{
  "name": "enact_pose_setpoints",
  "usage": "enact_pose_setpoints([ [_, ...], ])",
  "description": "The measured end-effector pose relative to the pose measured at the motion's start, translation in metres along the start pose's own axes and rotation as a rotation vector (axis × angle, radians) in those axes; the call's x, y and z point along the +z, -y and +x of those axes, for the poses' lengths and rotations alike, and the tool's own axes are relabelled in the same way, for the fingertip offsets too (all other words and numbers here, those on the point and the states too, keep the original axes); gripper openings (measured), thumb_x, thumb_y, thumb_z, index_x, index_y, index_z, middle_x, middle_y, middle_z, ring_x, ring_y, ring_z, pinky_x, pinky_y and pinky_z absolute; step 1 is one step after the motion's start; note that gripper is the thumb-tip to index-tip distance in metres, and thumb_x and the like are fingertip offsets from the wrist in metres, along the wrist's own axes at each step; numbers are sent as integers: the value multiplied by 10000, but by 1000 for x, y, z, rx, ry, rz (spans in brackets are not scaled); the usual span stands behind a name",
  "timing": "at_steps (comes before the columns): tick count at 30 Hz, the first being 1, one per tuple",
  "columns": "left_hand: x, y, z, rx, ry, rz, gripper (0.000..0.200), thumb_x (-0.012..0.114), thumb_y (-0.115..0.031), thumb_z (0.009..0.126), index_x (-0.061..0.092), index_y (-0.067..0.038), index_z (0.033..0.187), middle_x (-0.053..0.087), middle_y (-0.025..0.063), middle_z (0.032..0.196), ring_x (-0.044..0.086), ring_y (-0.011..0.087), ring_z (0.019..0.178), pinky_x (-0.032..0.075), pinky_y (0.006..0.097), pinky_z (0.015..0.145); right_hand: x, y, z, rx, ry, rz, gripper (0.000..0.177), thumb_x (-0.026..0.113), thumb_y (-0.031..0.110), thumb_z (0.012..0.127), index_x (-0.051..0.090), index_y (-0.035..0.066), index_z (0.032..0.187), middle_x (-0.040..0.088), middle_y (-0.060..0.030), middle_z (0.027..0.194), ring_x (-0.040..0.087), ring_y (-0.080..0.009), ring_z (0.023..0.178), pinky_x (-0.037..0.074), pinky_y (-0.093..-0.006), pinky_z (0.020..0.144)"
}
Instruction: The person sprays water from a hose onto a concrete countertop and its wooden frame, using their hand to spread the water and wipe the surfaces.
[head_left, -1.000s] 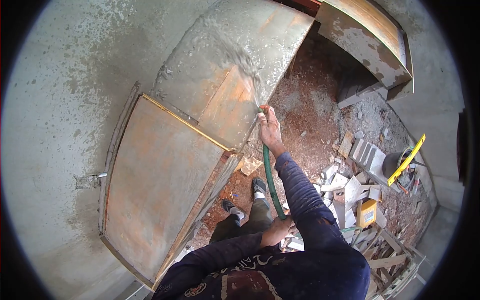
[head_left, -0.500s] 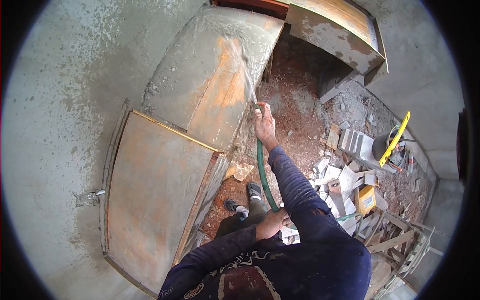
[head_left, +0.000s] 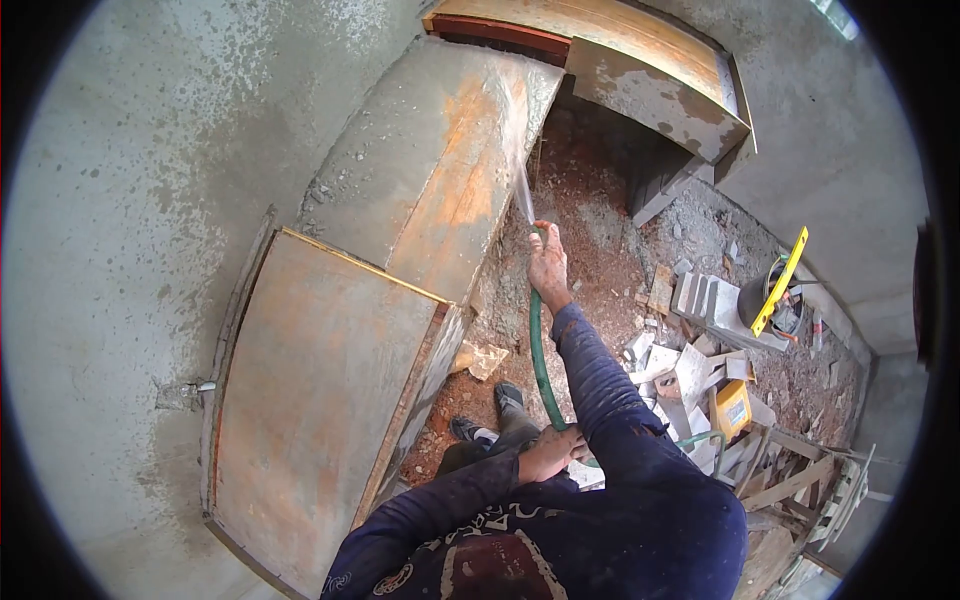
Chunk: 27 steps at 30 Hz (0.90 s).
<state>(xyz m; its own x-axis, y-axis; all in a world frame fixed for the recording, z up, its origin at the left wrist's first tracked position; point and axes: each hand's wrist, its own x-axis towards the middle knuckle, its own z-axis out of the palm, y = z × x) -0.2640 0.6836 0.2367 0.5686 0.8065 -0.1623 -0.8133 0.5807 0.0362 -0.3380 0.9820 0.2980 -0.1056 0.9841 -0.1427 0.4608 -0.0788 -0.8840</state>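
Observation:
My right hand (head_left: 548, 268) is stretched out ahead, closed round a green garden hose (head_left: 543, 365) close to its end. A stream of water (head_left: 525, 195) leaves the hose tip and hits a sloping, concrete-smeared wooden panel (head_left: 430, 215). Lower down, by my waist, my left hand (head_left: 547, 453) is wrapped round the same hose. Wet orange-brown wood shows in a strip where the water runs, with grey residue and crumbs on the rest of the panel.
A raised board (head_left: 325, 370) lies on the near left, beside a plastered wall (head_left: 110, 250). Broken tile and block pieces (head_left: 690, 375), a yellow container (head_left: 732, 408), a black bucket (head_left: 757, 300) and a yellow level (head_left: 782, 280) lie to the right. Boards (head_left: 655, 95) overhang at the back.
The water stream has swung rightward across the panel towards its right edge. In the view, my right hand and the hose tip sit slightly lower and further right. Both hands still grip the hose.

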Motion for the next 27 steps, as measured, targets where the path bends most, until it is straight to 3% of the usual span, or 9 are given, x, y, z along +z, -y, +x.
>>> enact_pose_setpoints([
  [1, 0, -1, 0, -15, 247, -226, 197, 419, -277, 922, 476, -98, 979, 462, 44, 966, 476, 225, 925, 392, 454, 872, 3, -1, -2, -5, 3, 1, 251, 473, 218, 991, 483, 141, 1229, 618, -140, 883, 645, -281, 798, 474, -438, 767],
  [8, -7, 19, -8, -65, 131, -224, 89, 478, -195, 883, 509, -112, 890, 484, 29, 865, 481, 207, 830, 380, 407, 849, 34, 25, -39, 37, 409, 106, 261, 473, 245, 970, 497, 165, 1218, 623, -172, 985, 632, -314, 939, 461, -440, 860],
  [10, -5, 16, -14, -97, -57, 298, 647, 597, -744, 670, 524, -218, 1040, 513, -80, 858, 518, 123, 832, 328, 348, 856, 54, 13, -39, -6, 437, 95, 230, 461, 205, 981, 499, 119, 1190, 575, -131, 913, 597, -258, 823, 472, -399, 797],
  [11, 6, 14, -16, -92, -61, 294, 647, 597, -744, 670, 524, -218, 1040, 513, -80, 858, 518, 123, 832, 328, 348, 856, 62, 10, -41, -110, 436, 55, 234, 461, 212, 981, 502, 118, 1191, 573, -141, 961, 596, -278, 874, 462, -401, 829],
  [13, 24, 13, -18, 101, 196, -244, 81, 494, -132, 875, 549, -80, 901, 525, 74, 813, 497, 215, 767, 415, 379, 796, 74, 5, -44, -239, 443, 8, 253, 462, 253, 983, 509, 117, 1191, 562, -174, 1076, 586, -320, 1008, 438, -403, 904],
  [14, 22, 14, -18, 92, 183, -189, 83, 507, -136, 872, 550, -72, 903, 532, 79, 808, 510, 224, 763, 424, 382, 787, 79, 4, -46, -229, 445, 5, 253, 462, 253, 983, 509, 117, 1191, 562, -174, 1076, 586, -320, 1008, 438, -403, 904],
  [21, 19, 10, -43, 118, -381, 1839, 164, 597, -162, 852, 552, -19, 917, 584, 114, 772, 596, 288, 734, 488, 409, 721, 76, 12, -49, -204, 541, 18, 276, 456, 251, 976, 507, 116, 1212, 555, -194, 1243, 512, -355, 1222, 383, -419, 1030],
  [24, 16, 8, -49, 112, -343, 2090, 211, 636, -173, 843, 553, 4, 923, 606, 130, 757, 633, 315, 721, 515, 420, 693, 84, 3, -51, -288, 367, 44, 299, 464, 273, 971, 519, 91, 1200, 573, -193, 1179, 550, -370, 1160, 410, -412, 990],
  [27, 73, -16, -51, -65, -293, 1968, 180, 545, -164, 890, 540, 2, 958, 583, 128, 850, 600, 311, 787, 477, 460, 797, 82, 4, -49, -216, 335, 88, 293, 474, 246, 965, 507, 112, 1223, 582, -193, 1179, 551, -380, 1156, 414, -425, 980],
])
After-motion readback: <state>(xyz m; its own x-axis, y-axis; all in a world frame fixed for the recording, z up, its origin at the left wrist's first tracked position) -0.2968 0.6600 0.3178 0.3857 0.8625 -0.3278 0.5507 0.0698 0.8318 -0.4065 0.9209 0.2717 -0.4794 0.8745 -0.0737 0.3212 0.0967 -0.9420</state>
